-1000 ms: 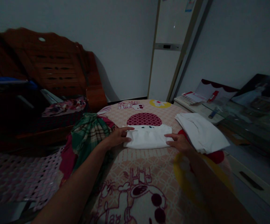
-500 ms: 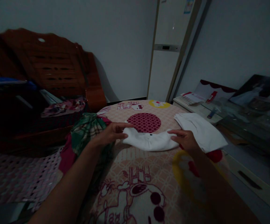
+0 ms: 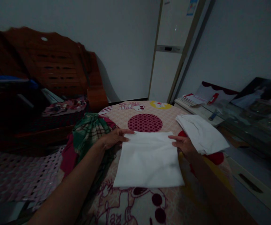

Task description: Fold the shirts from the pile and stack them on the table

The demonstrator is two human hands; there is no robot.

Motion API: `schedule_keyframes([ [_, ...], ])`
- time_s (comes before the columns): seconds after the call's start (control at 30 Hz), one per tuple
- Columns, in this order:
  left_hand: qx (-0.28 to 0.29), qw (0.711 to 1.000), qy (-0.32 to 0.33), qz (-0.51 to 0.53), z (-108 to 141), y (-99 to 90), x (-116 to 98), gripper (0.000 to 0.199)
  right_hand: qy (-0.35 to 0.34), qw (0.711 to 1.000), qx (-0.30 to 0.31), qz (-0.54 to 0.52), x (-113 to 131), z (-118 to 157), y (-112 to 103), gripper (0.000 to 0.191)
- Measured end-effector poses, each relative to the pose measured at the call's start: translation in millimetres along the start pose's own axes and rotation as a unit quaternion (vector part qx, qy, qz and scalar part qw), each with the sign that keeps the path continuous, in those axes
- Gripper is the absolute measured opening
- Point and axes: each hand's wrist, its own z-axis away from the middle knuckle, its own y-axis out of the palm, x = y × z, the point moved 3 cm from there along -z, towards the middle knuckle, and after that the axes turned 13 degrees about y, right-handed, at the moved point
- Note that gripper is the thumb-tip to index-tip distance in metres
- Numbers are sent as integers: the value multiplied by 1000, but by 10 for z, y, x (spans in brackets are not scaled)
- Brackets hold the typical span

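Note:
A white cloth (image 3: 149,162) lies spread as a rough rectangle on the patterned table cover (image 3: 116,117), its wider edge towards me. My left hand (image 3: 116,137) pinches its far left corner between thumb and fingers. At the far right corner, my right hand (image 3: 182,143) grips the cloth in the same way. Folded white cloths (image 3: 202,132) are piled to the right, just beyond my right hand. Beside my left forearm is a crumpled green plaid cloth (image 3: 90,125) with dark pink fabric (image 3: 68,156) under it.
A wooden bench (image 3: 55,65) holding fabric and dark items stands at the left, with a pink woven seat (image 3: 20,175) nearer me. A white cabinet (image 3: 165,75) rises behind the table. On the right, a glass-topped stand (image 3: 238,117) carries papers and a picture.
The white cloth was bunched into a narrow strip between my hands; now it is spread flat towards me. Both hands have shifted slightly nearer and still hold its far corners.

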Motion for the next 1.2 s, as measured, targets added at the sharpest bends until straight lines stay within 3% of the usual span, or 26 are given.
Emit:
schedule_keyframes([
  [0.07, 24, 1000, 3, -14, -21, 28, -12, 62, -18, 1000, 1, 24, 13, -67, 13, 45],
  [0.13, 36, 997, 49, -54, -26, 33, -111, 66, -65, 997, -6, 51, 103, -104, 19, 44],
  [0.27, 18, 963, 147, -226, -42, -32, -211, 67, -161, 981, -46, 94, 238, -189, 11, 47],
  [0.4, -6, 928, 158, -336, -146, -96, 21, 69, -87, 981, -50, 163, 82, -393, 15, 57],
  [0.53, -54, 952, 123, -275, -309, -155, 261, 74, -88, 975, -62, 193, 21, -539, 35, 47],
  [0.63, -138, 975, 60, -164, -434, -212, 362, 84, -91, 979, -83, 160, 65, -639, 59, 48],
  [0.73, -220, 970, 3, -104, -564, -225, 408, 92, -60, 982, -136, 113, 102, -773, 76, 61],
  [0.8, -255, 962, 6, -98, -658, -201, 387, 94, -48, 982, -161, 90, 127, -857, 93, 66],
  [0.87, -261, 960, 40, -89, -742, -163, 333, 95, -59, 985, -152, 56, 159, -921, 118, 66],
  [0.97, -225, 966, 122, -38, -809, -123, 245, 98, -112, 986, -126, -21, 196, -975, 123, 66],
  [1.03, -212, 966, 147, -16, -805, -136, 246, 101, -121, 982, -143, -37, 171, -1012, 95, 70],
  [1.2, -274, 957, 64, -70, -803, -241, 466, 95, -28, 972, -233, 32, 7, -1190, -3, 72],
])
